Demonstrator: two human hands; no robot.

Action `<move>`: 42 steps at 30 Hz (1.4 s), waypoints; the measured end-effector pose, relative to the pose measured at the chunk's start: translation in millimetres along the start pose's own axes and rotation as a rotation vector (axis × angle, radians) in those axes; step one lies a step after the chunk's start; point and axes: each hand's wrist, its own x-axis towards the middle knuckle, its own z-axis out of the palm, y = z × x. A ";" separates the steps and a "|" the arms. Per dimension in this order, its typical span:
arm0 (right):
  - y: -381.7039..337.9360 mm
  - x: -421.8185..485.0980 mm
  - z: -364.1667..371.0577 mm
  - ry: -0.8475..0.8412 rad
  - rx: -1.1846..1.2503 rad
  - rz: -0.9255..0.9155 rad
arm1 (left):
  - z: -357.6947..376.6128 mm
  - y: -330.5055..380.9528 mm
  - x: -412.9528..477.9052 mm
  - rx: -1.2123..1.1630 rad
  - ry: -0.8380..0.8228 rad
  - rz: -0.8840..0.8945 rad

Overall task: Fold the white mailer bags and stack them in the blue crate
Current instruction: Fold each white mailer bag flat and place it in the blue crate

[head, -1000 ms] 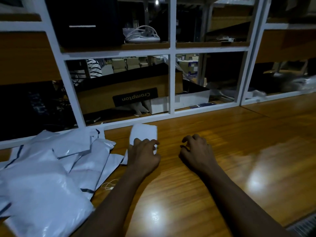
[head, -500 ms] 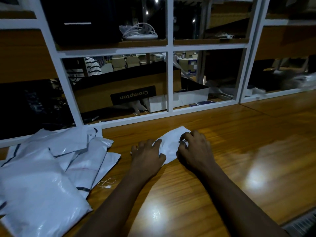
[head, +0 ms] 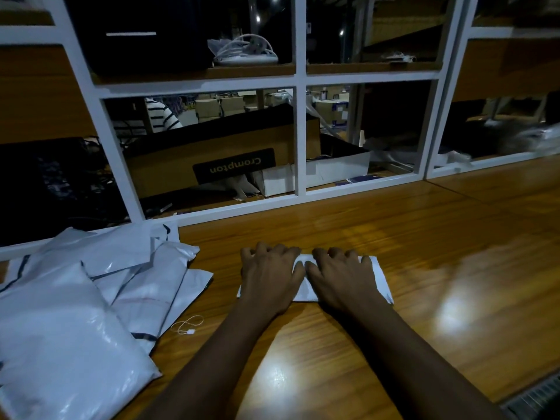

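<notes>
A small white mailer bag (head: pixel 378 280) lies flat on the wooden table (head: pixel 454 253) in front of me, mostly covered by both hands. My left hand (head: pixel 269 274) presses down on its left part and my right hand (head: pixel 342 277) presses on its right part, fingers spread and slightly bent over the bag. A pile of several white mailer bags (head: pixel 91 286) lies at the left of the table. No blue crate is in view.
A white shelf frame (head: pixel 298 122) stands along the table's far edge, holding a brown Crompton box (head: pixel 212 159), white boxes and a coil of white cable (head: pixel 245 53). A small white string tag (head: pixel 188 325) lies beside the pile. A person in a striped shirt (head: pixel 160 115) is behind the shelf.
The small bag has been drawn from beside the pile to the table's middle and laid flat. Both hands have come together on top of it.
</notes>
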 end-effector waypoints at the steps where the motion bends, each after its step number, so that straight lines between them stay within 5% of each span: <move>1: -0.3 1.4 -1.4 -0.005 0.009 0.015 | -2.9 1.9 2.7 0.012 0.027 -0.038; 9: 5.7 7.8 -4.7 0.035 0.070 0.005 | 15.4 10.2 9.9 0.092 -0.006 0.050; 20: 10.7 25.1 -14.7 -0.314 0.102 -0.011 | 16.6 -1.4 53.5 -0.177 -0.673 -0.036; 25: 5.8 18.2 -4.4 -0.080 -0.003 0.001 | 21.2 6.1 40.1 0.017 -0.347 -0.012; 29: 4.3 14.0 -0.7 -0.059 0.039 0.027 | 25.1 11.4 21.9 0.157 -0.110 0.057; 37: 5.0 -4.8 -6.0 -0.125 -0.024 -0.034 | 18.9 4.6 12.2 0.002 -0.313 0.097; 42: 6.9 8.8 -3.8 -0.121 0.018 -0.002 | 18.4 10.8 14.8 0.028 -0.256 0.081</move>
